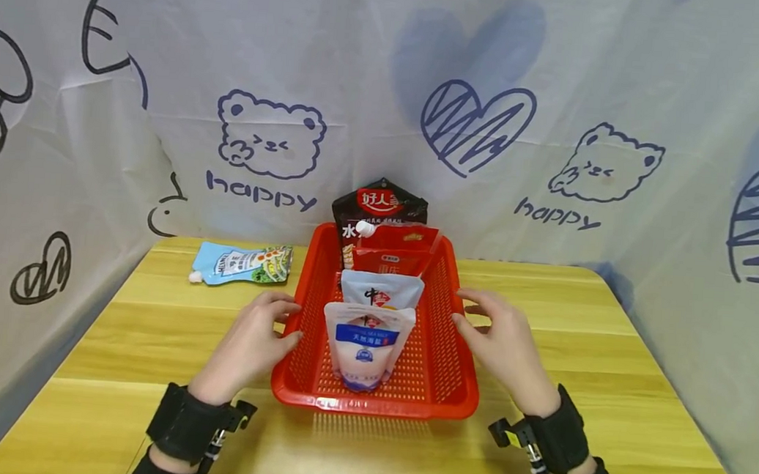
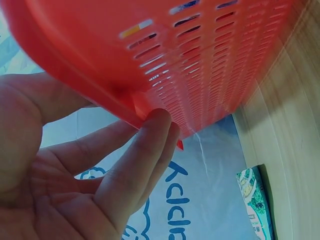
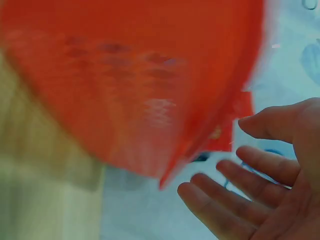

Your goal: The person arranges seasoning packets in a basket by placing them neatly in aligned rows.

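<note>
A red plastic basket (image 1: pixel 445 359) with slotted walls stands on the table, pouches upright inside it. At its left rim my left hand (image 1: pixel 249 342) grips the edge, thumb over the rim and fingers (image 2: pixel 132 170) against the outer wall. My right hand (image 1: pixel 501 341) is beside the right rim; in the right wrist view its spread fingers (image 3: pixel 240 187) stand apart from the basket. In front sits a sea salt pouch (image 1: pixel 365 350), with a similar pale pouch (image 1: pixel 382 289) behind it. Farther back are a red spouted pouch (image 1: pixel 395 249) and a black pouch (image 1: pixel 382 200).
A light-blue Heinz squeeze pouch (image 1: pixel 242 264) lies on the wooden table (image 1: pixel 576 353), left of the basket near the back edge. White cloth (image 1: pixel 379 46) with bear and heart drawings hangs behind and at both sides. The right wrist view is blurred.
</note>
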Demonstrator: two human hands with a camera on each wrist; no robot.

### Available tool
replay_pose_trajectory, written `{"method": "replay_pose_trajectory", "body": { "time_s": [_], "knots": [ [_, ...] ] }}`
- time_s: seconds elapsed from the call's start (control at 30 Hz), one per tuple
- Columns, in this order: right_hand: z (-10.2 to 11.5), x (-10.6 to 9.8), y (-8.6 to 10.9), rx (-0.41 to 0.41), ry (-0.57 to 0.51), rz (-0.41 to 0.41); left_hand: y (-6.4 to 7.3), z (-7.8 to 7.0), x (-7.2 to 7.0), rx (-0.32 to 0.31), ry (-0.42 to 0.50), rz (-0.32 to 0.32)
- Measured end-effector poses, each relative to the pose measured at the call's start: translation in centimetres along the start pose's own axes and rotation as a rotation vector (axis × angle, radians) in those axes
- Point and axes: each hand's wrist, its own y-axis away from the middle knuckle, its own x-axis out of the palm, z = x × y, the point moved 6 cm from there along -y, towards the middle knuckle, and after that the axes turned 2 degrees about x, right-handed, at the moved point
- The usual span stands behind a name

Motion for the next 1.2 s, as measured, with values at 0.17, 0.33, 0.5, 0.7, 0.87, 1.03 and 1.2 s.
{"method": "replay_pose_trajectory", "body": {
  "time_s": [0.17,0.33,0.5,0.7,0.87,1.03,1.2],
  "knots": [
    [-2.2,1.4,0.0,0.043,0.04,0.042,0.0,-0.1,0.0,0.024,-0.014,-0.012],
    [-3.0,2.8,-0.5,0.056,0.027,0.073,0.3,0.0,0.0,0.056,-0.024,-0.003],
    [-3.1,3.5,-0.9,0.075,-0.002,0.067,0.2,0.2,0.0,0.069,-0.009,0.014],
    [-3.0,3.6,-1.1,0.091,0.003,0.027,-0.5,0.9,-0.8,0.042,0.01,0.028],
    [-3.1,3.6,-0.9,0.093,-0.002,0.012,-1.9,2.0,-1.8,0.06,-0.052,-0.004],
    [-3.1,3.7,-1.0,0.093,-0.008,0.009,-4.1,3.8,-2.8,0.057,-0.165,-0.077],
    [-3.2,3.9,-1.0,0.108,-0.026,0.017,-6.7,6.1,-2.7,0.027,-0.272,-0.082]
  ]
}}
